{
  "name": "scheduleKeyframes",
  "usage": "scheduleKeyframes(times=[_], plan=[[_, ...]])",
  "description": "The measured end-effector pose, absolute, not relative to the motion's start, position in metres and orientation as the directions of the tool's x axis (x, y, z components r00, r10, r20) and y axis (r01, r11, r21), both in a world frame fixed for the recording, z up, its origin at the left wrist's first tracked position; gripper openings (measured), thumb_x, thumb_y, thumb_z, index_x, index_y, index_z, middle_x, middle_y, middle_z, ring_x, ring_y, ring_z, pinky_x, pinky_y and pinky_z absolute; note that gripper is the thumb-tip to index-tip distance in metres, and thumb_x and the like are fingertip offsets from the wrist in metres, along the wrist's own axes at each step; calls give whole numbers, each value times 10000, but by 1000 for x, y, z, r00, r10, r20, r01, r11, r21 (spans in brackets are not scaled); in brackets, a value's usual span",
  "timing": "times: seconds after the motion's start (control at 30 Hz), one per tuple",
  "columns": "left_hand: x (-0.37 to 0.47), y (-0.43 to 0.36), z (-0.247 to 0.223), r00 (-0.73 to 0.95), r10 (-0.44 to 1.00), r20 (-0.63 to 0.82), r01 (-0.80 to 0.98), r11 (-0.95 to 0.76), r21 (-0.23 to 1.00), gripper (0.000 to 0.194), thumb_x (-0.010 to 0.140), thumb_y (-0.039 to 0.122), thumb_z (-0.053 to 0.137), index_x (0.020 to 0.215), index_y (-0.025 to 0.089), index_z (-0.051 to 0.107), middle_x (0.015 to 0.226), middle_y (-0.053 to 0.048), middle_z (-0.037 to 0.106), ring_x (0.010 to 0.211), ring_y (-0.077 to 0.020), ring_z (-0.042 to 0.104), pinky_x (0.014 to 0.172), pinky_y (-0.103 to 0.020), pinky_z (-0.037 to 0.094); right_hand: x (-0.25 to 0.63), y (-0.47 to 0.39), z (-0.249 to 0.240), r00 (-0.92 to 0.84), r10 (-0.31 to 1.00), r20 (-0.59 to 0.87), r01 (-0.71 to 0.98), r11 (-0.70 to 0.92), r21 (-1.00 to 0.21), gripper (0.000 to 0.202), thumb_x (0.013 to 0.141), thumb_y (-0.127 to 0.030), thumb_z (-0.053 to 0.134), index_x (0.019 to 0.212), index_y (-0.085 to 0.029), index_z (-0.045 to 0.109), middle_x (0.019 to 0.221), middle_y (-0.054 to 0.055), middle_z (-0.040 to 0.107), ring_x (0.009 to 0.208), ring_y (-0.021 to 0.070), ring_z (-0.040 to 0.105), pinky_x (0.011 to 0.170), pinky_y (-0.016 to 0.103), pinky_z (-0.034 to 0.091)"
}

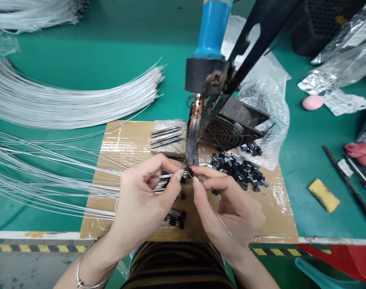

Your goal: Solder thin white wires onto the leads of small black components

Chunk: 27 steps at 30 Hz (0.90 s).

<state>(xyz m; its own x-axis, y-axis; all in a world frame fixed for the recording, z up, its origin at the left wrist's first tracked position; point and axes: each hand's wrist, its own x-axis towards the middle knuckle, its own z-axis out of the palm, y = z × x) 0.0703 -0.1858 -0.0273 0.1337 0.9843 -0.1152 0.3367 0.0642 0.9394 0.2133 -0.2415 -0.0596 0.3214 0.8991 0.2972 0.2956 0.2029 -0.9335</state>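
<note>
My left hand [143, 196] is closed in a pinch on a thin white wire; fingertips hide its end. My right hand [228, 200] pinches a thin strand of solder wire [223, 224], which trails back across the palm. Both sets of fingertips almost meet under the tip of a soldering iron [191, 148], fixed point down with a blue handle. Whatever small piece sits at the tip is too hidden to make out. Below the hands, several wires end in small black parts [177, 218]. To the right lies a heap of loose black parts [238, 170].
Brown cardboard [279, 216] covers the green bench. A pad with metal rods [167, 140] and a small fan [228, 128] stand behind the hands. White wire bundles [80, 102] spread left. Right are bubble wrap [267, 112], a yellow sponge [324, 195] and a black stick [348, 182].
</note>
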Motion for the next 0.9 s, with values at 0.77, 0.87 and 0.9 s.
scheduleKeyframes(times=[0.77,0.87,0.9], plan=[[69,-186,-30,129,987,-100,330,52,942,100,855,151,746,795,230,739,824,25,785,685,-121,704,566,-208,510,214,-239,-58,298,870,391,415,251,-874,216,845,9,752,901,-192,696,995,32,841,876,140,810,798,249,655],[68,-186,-29,135,985,-111,342,58,938,85,860,172,750,800,230,741,822,19,787,672,-125,703,558,-213,511,214,-239,-57,302,869,393,408,255,-877,217,842,16,753,903,-183,693,1000,36,838,901,137,810,826,239,647],[67,-186,-29,135,984,-115,341,62,938,82,860,175,751,801,230,741,825,18,788,673,-128,706,561,-216,513,213,-239,-57,302,868,395,403,259,-878,220,842,20,752,907,-182,693,1005,38,838,915,140,811,838,241,644]])
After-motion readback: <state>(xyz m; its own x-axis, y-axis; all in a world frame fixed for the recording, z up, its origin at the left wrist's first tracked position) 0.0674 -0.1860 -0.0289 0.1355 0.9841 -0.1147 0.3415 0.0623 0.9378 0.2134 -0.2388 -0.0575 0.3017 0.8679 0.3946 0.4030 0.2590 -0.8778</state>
